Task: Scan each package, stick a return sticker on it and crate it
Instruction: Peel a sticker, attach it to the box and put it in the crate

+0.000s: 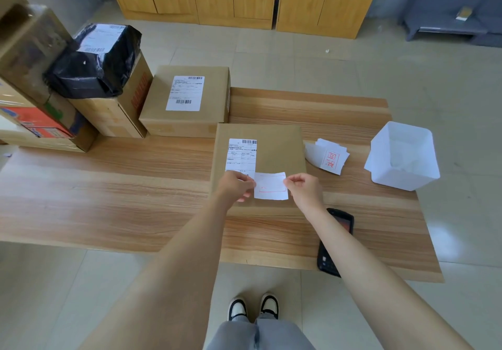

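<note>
Pinching a return sticker (270, 186) by its side edges above the cardboard package (274, 151), left hand (235, 186) and right hand (303, 186) risk it curling and sticking creased.

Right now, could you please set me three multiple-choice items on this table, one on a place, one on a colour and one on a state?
1. Where does the scanner lie? A in a drawer; B on the table, near its front edge; C on a chair.
2. What colour is the bagged parcel at left? A black; B blue; C red.
3. The return sticker is: A stuck down, hands away; B crumpled; C pinched by the left hand and right hand over the package.
Answers: 1 B, it lies on the wood; 2 A, its wrap is glossy black; 3 C, each hand grips one short edge.
</note>
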Action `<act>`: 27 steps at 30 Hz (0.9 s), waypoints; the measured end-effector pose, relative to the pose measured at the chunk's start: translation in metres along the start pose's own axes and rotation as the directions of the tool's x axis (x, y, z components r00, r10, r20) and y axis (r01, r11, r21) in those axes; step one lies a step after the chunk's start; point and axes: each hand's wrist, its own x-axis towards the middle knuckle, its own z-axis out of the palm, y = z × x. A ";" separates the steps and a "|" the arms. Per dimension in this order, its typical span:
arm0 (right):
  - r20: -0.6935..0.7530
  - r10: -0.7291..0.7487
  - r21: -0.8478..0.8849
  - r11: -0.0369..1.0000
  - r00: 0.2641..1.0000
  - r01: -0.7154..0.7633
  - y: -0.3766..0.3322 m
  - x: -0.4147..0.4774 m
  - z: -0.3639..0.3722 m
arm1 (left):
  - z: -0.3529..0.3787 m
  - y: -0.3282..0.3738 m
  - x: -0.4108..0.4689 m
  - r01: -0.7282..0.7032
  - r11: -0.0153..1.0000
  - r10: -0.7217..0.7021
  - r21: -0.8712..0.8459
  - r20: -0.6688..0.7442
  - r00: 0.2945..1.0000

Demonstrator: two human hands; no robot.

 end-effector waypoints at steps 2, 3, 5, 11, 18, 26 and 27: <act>-0.002 -0.010 -0.016 1.000 1.000 0.010 0.001 0.000 0.000 | 0.001 -0.001 0.001 0.004 1.000 -0.004 0.008 -0.002 1.000; -0.004 -0.014 -0.026 1.000 1.000 0.014 0.001 0.000 0.000 | 0.002 -0.001 0.001 0.002 1.000 -0.002 0.011 -0.005 1.000; -0.010 -0.011 -0.045 0.999 1.000 0.010 0.001 -0.001 -0.001 | 0.004 -0.002 0.001 -0.003 1.000 0.003 0.010 -0.013 1.000; -0.025 -0.002 -0.080 0.997 1.000 0.000 0.004 0.002 -0.002 | 0.012 -0.001 0.003 -0.004 1.000 0.005 0.008 -0.037 0.999; -0.028 -0.025 -0.165 0.986 0.999 0.020 0.007 0.003 0.003 | 0.017 -0.004 0.004 -0.003 0.997 0.011 0.082 -0.089 0.996; -0.018 -0.074 -0.268 0.961 0.997 0.067 0.014 0.006 0.004 | 0.029 -0.002 0.003 -0.020 0.966 0.067 0.259 -0.173 0.983; -0.012 -0.090 -0.287 0.954 0.996 0.083 0.015 0.007 0.005 | 0.030 -0.001 0.003 -0.014 0.953 0.073 0.303 -0.186 0.980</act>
